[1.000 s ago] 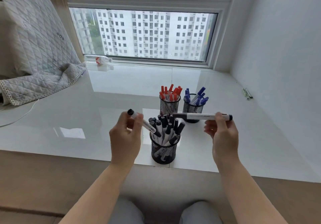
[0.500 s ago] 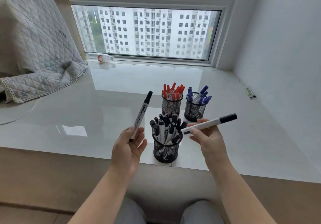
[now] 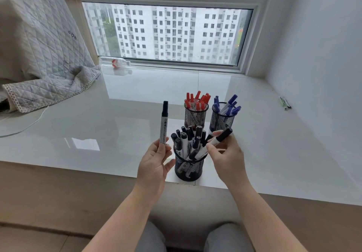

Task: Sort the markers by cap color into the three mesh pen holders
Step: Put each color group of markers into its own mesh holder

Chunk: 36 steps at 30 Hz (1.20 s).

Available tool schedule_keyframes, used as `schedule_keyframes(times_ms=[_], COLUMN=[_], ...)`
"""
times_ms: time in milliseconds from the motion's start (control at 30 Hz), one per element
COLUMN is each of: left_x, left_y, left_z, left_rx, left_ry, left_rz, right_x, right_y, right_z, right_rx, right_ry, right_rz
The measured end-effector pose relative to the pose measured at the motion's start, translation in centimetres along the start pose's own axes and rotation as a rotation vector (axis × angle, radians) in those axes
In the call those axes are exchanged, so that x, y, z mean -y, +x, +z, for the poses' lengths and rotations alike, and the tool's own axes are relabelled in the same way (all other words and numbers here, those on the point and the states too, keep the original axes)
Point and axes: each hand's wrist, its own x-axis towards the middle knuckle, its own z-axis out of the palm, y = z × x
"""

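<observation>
**Marker sort: near complete, two black markers outstanding**

Progress. Three mesh holders stand on the bench [image 3: 117, 114], each already filled with one cap colour. No loose markers show on the bench. As far as can be judged, only the two markers in hand remain to be placed, both black-capped and so due for the near holder.

Items.
- Black holder [image 3: 188, 168]: nearest the bench edge, between the hands; crowded with black-capped markers, leaning at mixed angles.
- Red holder [image 3: 196, 115]: behind, red caps fanned upward.
- Blue holder [image 3: 222, 119]: just beside the red holder, to its right; blue caps, fewer.
- Left hand [image 3: 154, 165]: grip closed on the lower barrel of the left marker [image 3: 164, 123], held upright, cap up, left of the black holder.
- Right hand [image 3: 227, 157]: fingertip grip on the right marker [image 3: 219, 139], tilted, cap up and right, lower end at the black holder's rim among the markers there.

Materials. Holders: black wire mesh, cylindrical, see-through. Markers: slim white plastic barrels, printed, smooth caps. Bench: glossy pale slab, reflective, tile seams visible. Quilt [image 3: 45, 56]: stitched grey fabric, lace-edged, draped at far left.
</observation>
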Motion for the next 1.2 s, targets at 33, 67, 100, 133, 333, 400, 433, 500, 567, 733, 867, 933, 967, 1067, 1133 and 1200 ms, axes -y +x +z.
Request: schedule_keyframes(times_ms=[33,67,100,133,333,400,433,500,567,733,867,933,967,1067,1133,1200], left_x=[0.1,0.2,0.2,0.2,0.2,0.3,0.3,0.4,0.5,0.9,1.7,1.8,1.8,1.7,1.8,1.9], left_y=[0.0,0.0,0.0,0.0,-0.2,-0.3,-0.3,-0.4,-0.5,-0.9,-0.9,-0.7,-0.5,0.0,0.5,0.8], left_z=[0.1,0.3,0.5,0.7,1.1,0.9,0.8,0.7,0.5,0.5,0.7,0.7,0.7,0.5,0.3,0.2], left_rx=[-0.021,-0.038,-0.049,-0.053,-0.042,-0.061,-0.074,-0.098,-0.106,-0.066,-0.096,-0.133,-0.152,-0.163,-0.14,-0.087], left_ry=[0.046,0.1,0.149,0.187,0.305,0.306,0.3,0.27,0.242,0.153,0.29,0.416,0.481,0.661,0.78,0.904], left_rz=[0.02,0.047,0.078,0.111,0.233,0.234,0.229,0.214,0.206,0.204,0.322,0.414,0.468,0.577,0.575,0.544], right_x=[0.1,0.1,0.1,0.0,-0.3,-0.5,-0.7,-1.0,-1.1,-1.1,-1.2,-1.3,-1.3,-1.4,-1.5,-1.6], right_y=[0.0,0.1,0.0,-0.1,-0.8,-1.2,-1.4,-1.8,-1.9,-1.4,-1.4,-1.3,-1.3,-1.2,-1.1,-1.1], right_z=[0.0,0.0,0.1,0.2,0.9,1.2,1.3,1.5,1.6,1.3,1.2,1.1,1.0,0.9,0.9,0.8], right_rx=[-0.026,-0.045,-0.055,-0.056,0.041,0.02,0.01,0.012,0.016,-0.001,-0.005,0.0,0.003,0.008,0.009,0.011], right_ry=[0.011,0.01,-0.003,-0.031,-0.261,-0.258,-0.261,-0.283,-0.3,-0.285,-0.188,-0.169,-0.162,-0.142,-0.125,-0.103], right_rz=[-0.024,-0.043,-0.058,-0.072,-0.197,-0.22,-0.234,-0.265,-0.282,-0.277,-0.204,-0.192,-0.19,-0.195,-0.196,-0.188])
